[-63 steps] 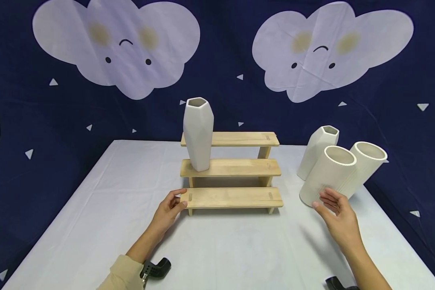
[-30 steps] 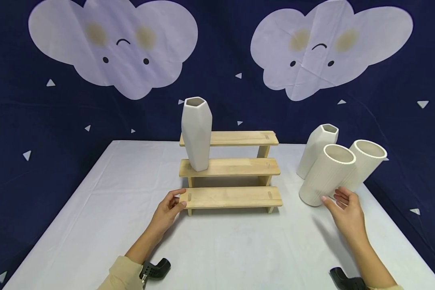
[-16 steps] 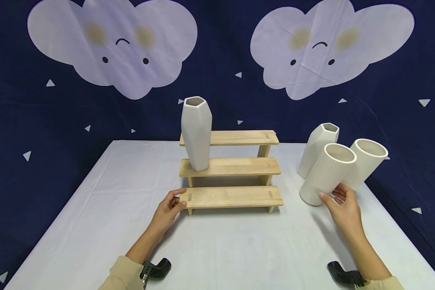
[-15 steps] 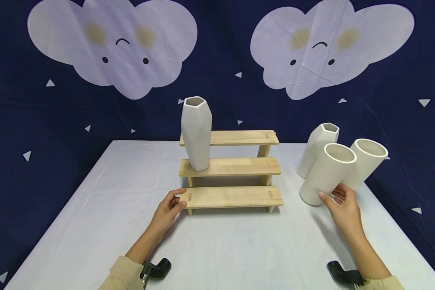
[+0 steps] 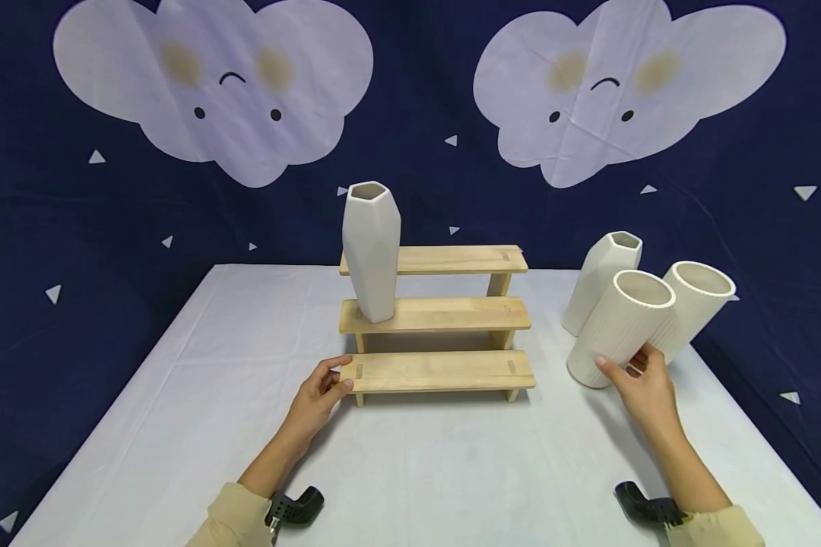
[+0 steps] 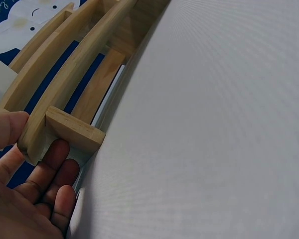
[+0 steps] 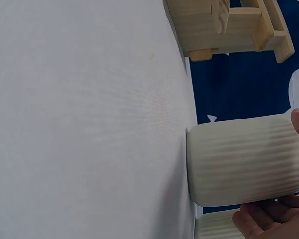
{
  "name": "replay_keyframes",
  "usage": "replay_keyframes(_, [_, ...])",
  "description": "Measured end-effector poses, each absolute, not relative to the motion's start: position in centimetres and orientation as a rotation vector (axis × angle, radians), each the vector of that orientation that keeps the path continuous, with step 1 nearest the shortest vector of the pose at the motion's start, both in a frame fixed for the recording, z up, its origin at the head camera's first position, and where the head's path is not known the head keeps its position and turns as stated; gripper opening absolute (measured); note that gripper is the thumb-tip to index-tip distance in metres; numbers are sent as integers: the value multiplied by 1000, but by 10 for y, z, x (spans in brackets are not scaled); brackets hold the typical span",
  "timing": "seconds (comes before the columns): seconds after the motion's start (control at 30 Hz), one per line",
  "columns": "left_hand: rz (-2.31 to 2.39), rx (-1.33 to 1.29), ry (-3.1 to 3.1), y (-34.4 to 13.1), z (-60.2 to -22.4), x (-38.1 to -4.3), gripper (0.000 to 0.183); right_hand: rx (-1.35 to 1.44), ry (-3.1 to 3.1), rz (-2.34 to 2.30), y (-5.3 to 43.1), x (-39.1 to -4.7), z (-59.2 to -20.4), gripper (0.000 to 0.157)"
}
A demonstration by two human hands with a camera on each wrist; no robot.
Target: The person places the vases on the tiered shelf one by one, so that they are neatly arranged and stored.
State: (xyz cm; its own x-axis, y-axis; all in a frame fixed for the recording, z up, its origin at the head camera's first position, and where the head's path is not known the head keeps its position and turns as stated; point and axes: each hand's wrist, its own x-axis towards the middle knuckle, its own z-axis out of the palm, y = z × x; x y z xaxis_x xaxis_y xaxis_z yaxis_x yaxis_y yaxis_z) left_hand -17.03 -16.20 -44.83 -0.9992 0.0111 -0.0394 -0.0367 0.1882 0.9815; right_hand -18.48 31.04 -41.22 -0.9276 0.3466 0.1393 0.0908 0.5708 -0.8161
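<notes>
My left hand [image 5: 315,400] grips the left end of the lowest board of a three-tier wooden display stand [image 5: 438,371]. In the left wrist view, the thumb [image 6: 11,124] lies on the board's end and the other fingers are curled beside the stand's leg. My right hand [image 5: 646,391] holds the lower part of a white ribbed cylindrical vase [image 5: 616,327]. Its thumb is on the front, and its fingers reach between this vase and a second ribbed vase [image 5: 694,311]. In the right wrist view, the held vase [image 7: 239,159] stands with its base at the white tablecloth.
A tall white faceted vase [image 5: 372,251] stands at the left of the middle tier. Another faceted vase [image 5: 602,285] stands behind the ribbed ones, near the right edge of the white-covered table [image 5: 438,479]. A dark blue cloud-print cloth [image 5: 424,205] hangs behind.
My right hand has shifted right, then forward; its fingers have slid between the two ribbed vases and its thumb has come onto the front one. The left hand has kept its place.
</notes>
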Motion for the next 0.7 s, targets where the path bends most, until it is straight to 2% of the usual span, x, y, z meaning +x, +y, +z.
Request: replay_keyframes(0.7, [1981,7,2404,-162,-449,-170,41,-336,-2491,1260,309,-200,-416,72])
